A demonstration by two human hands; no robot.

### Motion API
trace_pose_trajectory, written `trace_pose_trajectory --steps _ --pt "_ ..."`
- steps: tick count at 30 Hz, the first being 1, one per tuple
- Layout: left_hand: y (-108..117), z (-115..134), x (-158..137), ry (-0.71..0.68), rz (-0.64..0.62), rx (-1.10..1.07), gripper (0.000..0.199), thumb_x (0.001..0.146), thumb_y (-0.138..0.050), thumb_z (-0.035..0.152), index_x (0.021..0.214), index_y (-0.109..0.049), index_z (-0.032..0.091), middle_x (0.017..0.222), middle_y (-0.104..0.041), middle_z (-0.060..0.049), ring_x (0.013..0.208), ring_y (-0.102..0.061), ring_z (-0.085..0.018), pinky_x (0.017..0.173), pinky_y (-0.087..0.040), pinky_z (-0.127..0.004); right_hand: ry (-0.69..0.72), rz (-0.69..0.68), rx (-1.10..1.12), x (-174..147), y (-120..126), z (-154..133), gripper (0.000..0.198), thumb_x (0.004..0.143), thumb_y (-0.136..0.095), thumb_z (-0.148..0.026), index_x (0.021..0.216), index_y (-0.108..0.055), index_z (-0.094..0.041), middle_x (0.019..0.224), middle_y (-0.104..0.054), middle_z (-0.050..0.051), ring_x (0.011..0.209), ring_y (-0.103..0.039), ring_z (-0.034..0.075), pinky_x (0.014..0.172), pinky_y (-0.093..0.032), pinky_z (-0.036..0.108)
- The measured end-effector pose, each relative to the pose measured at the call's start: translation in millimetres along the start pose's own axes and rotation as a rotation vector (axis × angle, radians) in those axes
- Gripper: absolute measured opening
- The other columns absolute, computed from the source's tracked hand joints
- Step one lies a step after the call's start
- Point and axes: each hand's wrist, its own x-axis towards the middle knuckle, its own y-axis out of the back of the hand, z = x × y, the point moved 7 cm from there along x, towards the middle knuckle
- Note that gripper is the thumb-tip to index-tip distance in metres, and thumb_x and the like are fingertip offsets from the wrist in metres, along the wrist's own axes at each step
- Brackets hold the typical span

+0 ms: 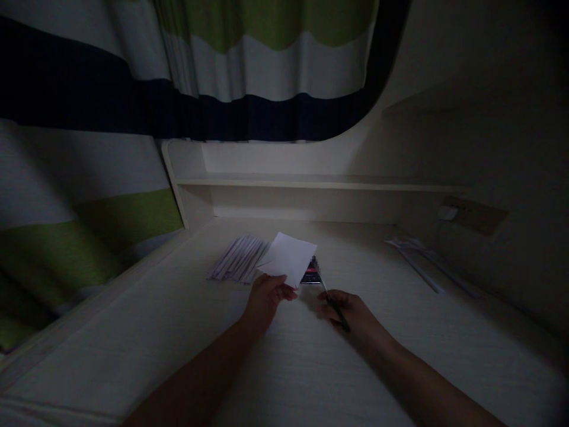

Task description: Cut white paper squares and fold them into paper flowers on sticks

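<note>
My left hand point(269, 296) pinches the near edge of a white piece of paper point(290, 256), roughly square, held tilted above the desk. A crease or cut line shows near its left corner. In my right hand point(351, 311) is a knife point(336, 311) with a dark handle and a thin pale blade. The blade points up and away, just right of the paper and apart from it. Behind the paper, partly hidden, a dark phone-like screen point(311, 276) lies on the desk. To the left lies a row of folded white paper pieces point(240, 259).
The pale desk point(284, 367) has a low shelf point(311, 181) along its back. Long paper strips point(420, 268) lie at the right, below a wall socket point(475, 213) with a white plug. Striped curtains point(115, 213) hang at the left and back. The light is dim.
</note>
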Motion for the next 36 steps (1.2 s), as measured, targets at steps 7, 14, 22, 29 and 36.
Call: trace_pose_trajectory --steps 7,14,22,29,36 --pt "-17 -27 -14 0.287 -0.371 0.26 0.012 0.056 -0.058 0.022 0.06 -0.061 0.011 0.048 -0.055 -0.001 0.039 -0.049 -0.01 0.035 -0.038 -0.021 0.179 0.084 0.284 -8 31 -48 0.031 0.068 -0.059 -0.041 0.084 -0.058 -0.014 0.075 -0.06 0.005 0.067 -0.055 0.016 0.057 -0.04 0.025" --pt "-4 -29 -4 0.247 -0.271 0.331 0.021 0.058 -0.061 0.03 0.068 -0.061 0.012 0.057 -0.058 -0.002 0.049 -0.052 -0.011 0.046 -0.038 -0.021 0.158 0.005 0.267 -10 22 -42 0.033 0.054 -0.072 -0.023 0.083 -0.058 -0.015 0.077 -0.062 0.004 0.072 -0.057 0.019 0.068 -0.042 0.029" --pt "-15 -49 -1 0.225 -0.265 0.23 0.037 0.058 -0.065 0.041 0.082 -0.059 0.014 0.072 -0.061 -0.006 0.061 -0.056 -0.013 0.059 -0.045 -0.026 0.265 0.272 0.418 -9 33 -35 0.034 0.053 -0.072 -0.023 0.083 -0.057 -0.019 0.078 -0.062 0.001 0.071 -0.056 0.016 0.066 -0.043 0.028" --pt "-21 -49 -13 0.24 -0.248 0.378 0.027 0.063 -0.062 0.036 0.073 -0.062 0.01 0.059 -0.062 -0.006 0.047 -0.055 -0.013 0.053 -0.047 -0.027 0.282 0.244 0.331 -12 25 -36 0.032 0.055 -0.071 -0.028 0.082 -0.056 -0.019 0.072 -0.059 0.0 0.067 -0.054 0.016 0.063 -0.042 0.027" --pt "4 -16 1 0.019 0.049 0.378 0.028 0.065 -0.06 0.035 0.061 -0.065 0.008 0.058 -0.065 -0.009 0.055 -0.059 -0.015 0.061 -0.047 -0.028 0.169 -0.107 0.05 -13 -9 -31 0.032 0.066 -0.061 -0.039 0.086 -0.056 -0.014 0.061 -0.057 0.001 0.05 -0.05 0.011 0.052 -0.039 0.026"
